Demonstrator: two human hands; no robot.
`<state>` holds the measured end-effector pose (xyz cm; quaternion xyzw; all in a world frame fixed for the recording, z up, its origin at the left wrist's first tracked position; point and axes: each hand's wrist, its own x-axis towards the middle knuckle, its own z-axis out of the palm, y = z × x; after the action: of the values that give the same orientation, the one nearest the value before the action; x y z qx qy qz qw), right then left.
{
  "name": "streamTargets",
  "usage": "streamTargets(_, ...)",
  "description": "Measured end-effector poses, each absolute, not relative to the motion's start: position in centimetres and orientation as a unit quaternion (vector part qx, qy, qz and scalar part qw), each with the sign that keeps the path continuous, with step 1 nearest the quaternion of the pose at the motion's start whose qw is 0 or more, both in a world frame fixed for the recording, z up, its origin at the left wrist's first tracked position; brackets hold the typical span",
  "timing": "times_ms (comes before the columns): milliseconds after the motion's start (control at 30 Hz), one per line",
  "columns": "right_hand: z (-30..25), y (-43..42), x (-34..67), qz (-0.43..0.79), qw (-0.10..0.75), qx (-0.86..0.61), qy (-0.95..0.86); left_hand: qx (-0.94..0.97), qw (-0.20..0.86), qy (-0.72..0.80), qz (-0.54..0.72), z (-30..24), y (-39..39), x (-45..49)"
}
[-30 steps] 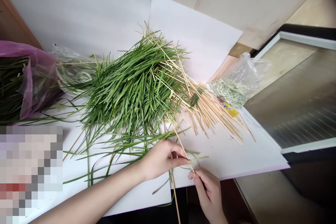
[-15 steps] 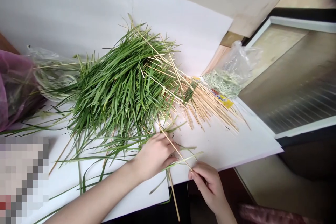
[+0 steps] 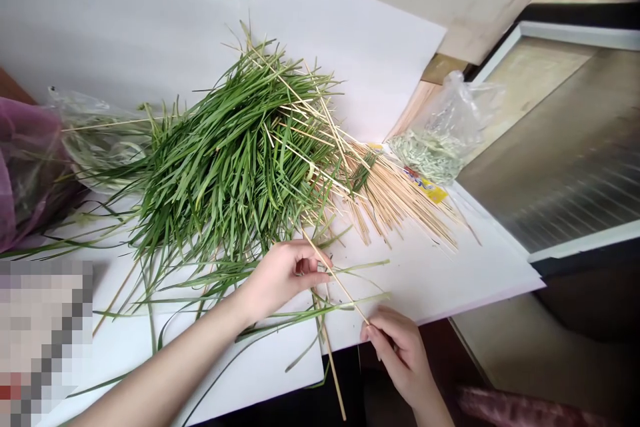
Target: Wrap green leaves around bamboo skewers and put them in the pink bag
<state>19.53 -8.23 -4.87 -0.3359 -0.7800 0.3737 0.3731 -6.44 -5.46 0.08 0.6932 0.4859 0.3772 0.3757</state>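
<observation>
My right hand (image 3: 403,360) pinches the lower end of a thin wooden skewer (image 3: 345,290), which slants up to the left towards the pile. My left hand (image 3: 283,273) is curled, thumb and fingertips close together beside the skewer's middle; what lies between them is too small to make out. A big heap of garlic chives (image 3: 225,153), long flat green leaves, covers the middle of the white surface. Loose chive leaves (image 3: 320,311) lie under and around my left hand. Many more skewers (image 3: 400,197) spread out right of the heap, some tied with green leaf.
A clear bag of pale green pieces (image 3: 435,157) stands at the right, near yellow packaging (image 3: 433,190). Another clear bag (image 3: 107,150) and a purple mesh bag (image 3: 30,173) are at the left. One skewer (image 3: 333,367) overhangs the white table's front edge (image 3: 280,401).
My left hand has moved up and slightly left, away from the loose chive stems, towards the skewer's middle. My right hand stays nearly still, pinching the skewer.
</observation>
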Motion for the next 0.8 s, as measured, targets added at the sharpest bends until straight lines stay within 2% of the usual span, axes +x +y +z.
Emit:
streamTargets(233,-5.1,-8.3,19.7,0.372,0.372,-0.34,-0.78,0.646,0.367,0.517,0.426,0.9,-5.4,-6.8)
streamTargets(500,-5.2,-8.3,19.5,0.37,0.381,-0.341,-0.775,0.404,0.537,0.418,0.611,1.1,-5.0,-7.5)
streamTargets(800,-5.2,-8.3,19.6,0.39,0.381,-0.339,-0.767,0.363,0.563,0.4,0.626,1.4,-5.1,-7.4)
